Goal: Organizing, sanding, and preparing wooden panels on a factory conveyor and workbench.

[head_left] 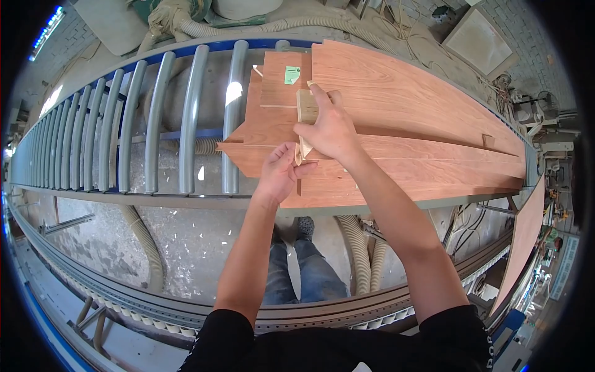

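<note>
By the left hand (279,172), a pale wood strip (298,155) is pinched between thumb and fingers; whether it is joined to the block beside it cannot be told. By the right hand (331,127), the pale wood block (307,106) is grasped from above, with thumb and fingers spread along it, on top of the stacked boards. The left fingertips could be pricked by a splinter if the strip were pulled along its raw edge. The block could be skidded, and the veneer scratched, if it were pressed unevenly by the right hand.

Left of the grip, the roller conveyor (238,111) is seen, with bare grey rollers and a blue rail. Beneath both hands, reddish wood-grain boards (409,93) are piled in uneven layers, and a green label (292,75) is carried just beyond the block. Nearer the body than the grip, the concrete floor (198,232) is littered with white scraps, and ribbed hoses (354,254) are run below the conveyor.
</note>
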The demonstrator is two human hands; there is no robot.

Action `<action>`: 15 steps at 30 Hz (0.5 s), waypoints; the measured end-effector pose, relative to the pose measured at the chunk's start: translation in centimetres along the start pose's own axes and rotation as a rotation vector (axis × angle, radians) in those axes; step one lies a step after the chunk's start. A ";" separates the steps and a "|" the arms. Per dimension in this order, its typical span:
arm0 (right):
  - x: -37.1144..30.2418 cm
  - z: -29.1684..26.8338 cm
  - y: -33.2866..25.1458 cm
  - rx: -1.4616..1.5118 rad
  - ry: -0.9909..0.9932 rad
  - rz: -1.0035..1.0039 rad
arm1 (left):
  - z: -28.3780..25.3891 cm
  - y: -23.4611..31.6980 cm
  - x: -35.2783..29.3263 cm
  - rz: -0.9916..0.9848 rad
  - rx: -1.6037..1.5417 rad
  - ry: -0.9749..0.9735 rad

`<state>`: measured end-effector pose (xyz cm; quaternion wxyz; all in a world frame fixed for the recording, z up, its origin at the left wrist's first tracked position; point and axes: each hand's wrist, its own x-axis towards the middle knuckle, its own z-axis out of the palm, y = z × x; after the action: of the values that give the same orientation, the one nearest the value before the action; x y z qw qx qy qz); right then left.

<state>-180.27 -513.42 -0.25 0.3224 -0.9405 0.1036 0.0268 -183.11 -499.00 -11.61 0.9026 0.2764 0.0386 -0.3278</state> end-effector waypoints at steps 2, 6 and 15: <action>-0.1 -0.4 0.0 -0.006 -0.008 0.013 | 0.6 -0.8 0.2 0.005 -0.032 0.019; -0.3 -0.8 -0.2 -0.001 0.008 0.001 | 1.5 -2.3 1.2 -0.056 -0.133 0.078; -0.3 -0.9 -0.4 0.018 0.074 -0.038 | 4.9 -4.4 4.3 -0.074 -0.074 0.106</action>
<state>-180.44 -513.57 0.73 0.3273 -0.9398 0.0975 -0.0151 -182.97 -506.84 -10.70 0.8960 0.2583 0.1089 -0.3443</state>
